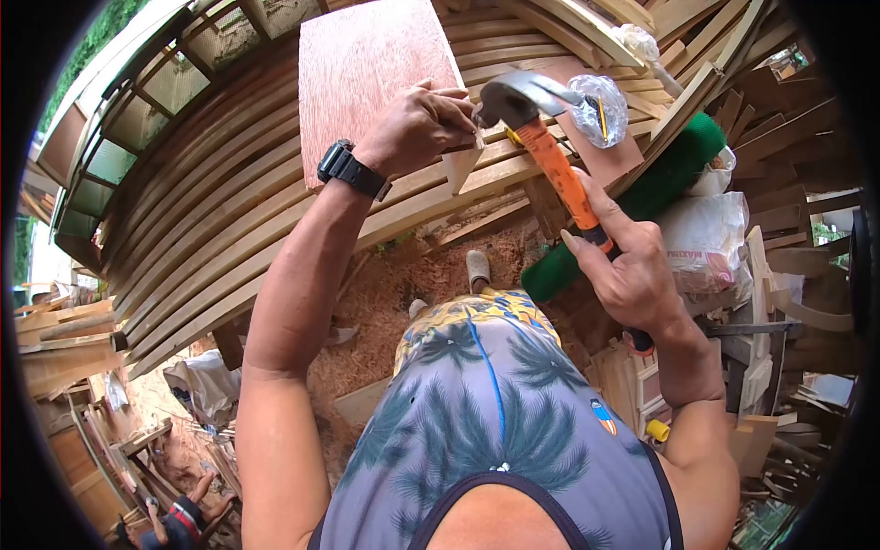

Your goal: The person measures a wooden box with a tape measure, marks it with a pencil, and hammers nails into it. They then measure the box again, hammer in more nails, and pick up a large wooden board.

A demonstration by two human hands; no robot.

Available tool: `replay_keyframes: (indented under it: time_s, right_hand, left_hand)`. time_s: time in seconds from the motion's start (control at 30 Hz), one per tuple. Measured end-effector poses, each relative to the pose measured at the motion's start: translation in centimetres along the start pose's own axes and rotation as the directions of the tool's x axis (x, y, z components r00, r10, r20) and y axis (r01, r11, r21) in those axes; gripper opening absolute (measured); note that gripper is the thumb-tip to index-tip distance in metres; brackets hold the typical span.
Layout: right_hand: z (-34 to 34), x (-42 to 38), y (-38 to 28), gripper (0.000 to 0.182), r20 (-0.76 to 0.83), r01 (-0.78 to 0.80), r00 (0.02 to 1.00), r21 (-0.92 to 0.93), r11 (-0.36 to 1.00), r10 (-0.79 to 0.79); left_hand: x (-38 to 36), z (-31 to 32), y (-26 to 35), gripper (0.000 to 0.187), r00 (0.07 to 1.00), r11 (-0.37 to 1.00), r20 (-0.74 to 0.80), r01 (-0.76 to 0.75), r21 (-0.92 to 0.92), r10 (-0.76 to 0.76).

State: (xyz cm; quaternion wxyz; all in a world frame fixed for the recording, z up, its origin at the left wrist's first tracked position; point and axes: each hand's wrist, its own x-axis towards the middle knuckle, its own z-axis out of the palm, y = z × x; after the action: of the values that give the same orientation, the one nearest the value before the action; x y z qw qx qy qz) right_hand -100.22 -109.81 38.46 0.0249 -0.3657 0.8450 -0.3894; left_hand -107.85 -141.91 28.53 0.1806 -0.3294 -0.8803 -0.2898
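In the head view, my right hand point(628, 266) is wrapped round the orange and black handle of a claw hammer point(555, 170). The hammer's metal head is right beside the fingertips of my left hand point(417, 128). Those fingers are pinched together at the right edge of a reddish plywood panel point(371, 55); what they hold, if anything, is hidden. A pale wooden strip point(461, 167) runs below the panel's corner, beneath my left fingers. There is a black watch point(353, 171) on my left wrist.
The panel lies on long stacked wooden boards point(211, 202). A clear plastic bag point(598, 110) with a yellow pencil-like item is to the right, near a green roll point(674, 170) and a white sack point(710, 238). Another person point(174, 522) is at the lower left. Wood shavings cover the ground.
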Motion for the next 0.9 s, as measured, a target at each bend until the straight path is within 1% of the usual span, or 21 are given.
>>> replay_keyframes:
  time_s: [0.07,0.13,0.2,0.23,0.3,0.33,0.37,0.4,0.43,0.47,0.5,0.53,0.57,0.63,0.67,0.7,0.73,0.77,0.8,0.83,0.9]
  right_hand:
    - [0.3,0.2,-0.1,0.063,-0.002,-0.012,1.000,0.026,1.000,0.012]
    - [0.1,0.3,-0.2,0.063,-0.017,-0.025,1.000,0.051,0.998,0.026]
    - [-1.0,0.6,-0.1,0.064,0.175,-0.134,0.974,-0.061,0.989,0.143]
    - [-0.8,0.4,0.1,0.064,0.176,-0.132,0.974,-0.061,0.989,0.141]
    - [-0.3,0.3,0.7,0.057,-0.017,-0.078,0.997,0.023,0.997,0.079]
    - [-0.3,0.5,0.9,0.057,-0.011,-0.073,0.997,0.021,0.997,0.073]
    - [-0.3,1.0,1.2,0.049,-0.064,-0.108,0.992,0.042,0.993,0.111]
    - [-0.3,1.5,1.6,0.041,-0.116,-0.144,0.982,0.065,0.987,0.151]
    - [-0.5,2.3,2.4,0.041,-0.105,-0.143,0.983,0.066,0.987,0.150]
    - [-1.0,3.7,3.7,0.035,0.007,-0.215,0.976,0.202,0.956,0.218]
    - [-1.5,5.3,4.9,0.028,0.126,-0.294,0.955,0.322,0.900,0.267]
    - [-2.0,7.3,5.5,0.025,0.226,-0.377,0.922,0.338,0.862,0.315]
    - [-1.9,9.3,6.3,0.022,0.170,-0.313,0.944,0.196,0.929,0.282]
    - [-1.2,12.8,8.7,0.021,0.050,-0.032,0.998,0.040,0.999,0.030]
    - [-1.1,14.9,9.4,0.022,0.109,-0.096,0.990,0.109,0.989,0.084]
    - [-0.8,16.8,10.2,0.023,0.175,-0.168,0.975,0.175,0.970,0.138]
    - [-0.4,18.9,10.8,0.023,0.179,-0.151,0.977,0.213,0.965,0.114]
    - [0.4,21.3,12.3,0.022,0.151,-0.049,0.989,0.264,0.963,0.009]
    - [0.7,23.6,12.7,0.019,0.162,-0.020,0.987,0.250,0.968,-0.022]
    - [1.5,26.2,14.3,0.022,0.190,-0.034,0.981,0.319,0.947,-0.029]
    - [3.2,31.3,16.8,0.026,0.191,0.040,0.979,0.181,0.983,-0.075]
  left_hand:
    - [-0.1,0.1,0.1,0.010,1.000,1.000,0.024,0.004,-0.019,-0.003]
    - [0.1,0.1,0.0,0.012,0.995,0.982,0.033,0.103,-0.156,-0.099]
    - [0.2,-0.1,0.4,0.010,0.990,0.977,0.051,0.141,-0.160,-0.135]
    - [0.1,-0.3,0.7,0.009,0.981,0.967,0.070,0.192,-0.167,-0.183]
    - [0.2,-0.6,1.1,0.012,0.970,0.956,0.084,0.240,-0.170,-0.229]
    - [0.3,-0.7,1.3,0.015,0.956,0.942,0.096,0.289,-0.173,-0.276]
    - [0.3,-0.9,1.4,0.015,0.955,0.939,0.091,0.296,-0.173,-0.284]
    - [0.3,-0.9,1.6,0.023,0.939,0.908,0.099,0.343,-0.240,-0.329]
    - [0.3,-1.0,2.0,0.031,0.921,0.869,0.110,0.389,-0.306,-0.374]
    - [0.0,-1.1,2.5,0.031,0.918,0.865,0.105,0.396,-0.307,-0.383]
    - [-0.5,-1.2,3.4,0.037,0.919,0.880,0.010,0.381,-0.284,-0.395]
    - [-1.0,-1.4,4.5,0.044,0.913,0.895,-0.086,0.365,-0.257,-0.398]
    - [-1.4,-2.0,5.9,0.044,0.920,0.934,-0.193,0.311,-0.175,-0.342]
    - [-3.0,-2.3,9.9,0.025,0.776,0.809,-0.276,0.462,-0.363,-0.567]
    - [-4.2,-1.3,11.1,0.016,0.678,0.745,-0.333,0.506,-0.435,-0.655]
    - [-5.3,-0.1,12.6,0.014,0.492,0.503,-0.241,0.516,-0.694,-0.837]
    - [-6.2,1.0,13.2,0.013,0.396,0.368,-0.186,0.454,-0.812,-0.899]
    - [-6.8,1.9,13.8,0.013,0.338,0.254,-0.102,0.444,-0.859,-0.936]
    - [-6.7,3.2,14.2,0.012,0.277,0.221,-0.104,0.434,-0.873,-0.955]
    - [-6.1,4.7,14.5,0.013,0.216,0.191,-0.106,0.423,-0.886,-0.971]
    - [-4.5,6.4,15.0,0.025,0.183,0.329,-0.277,0.627,-0.706,-0.943]
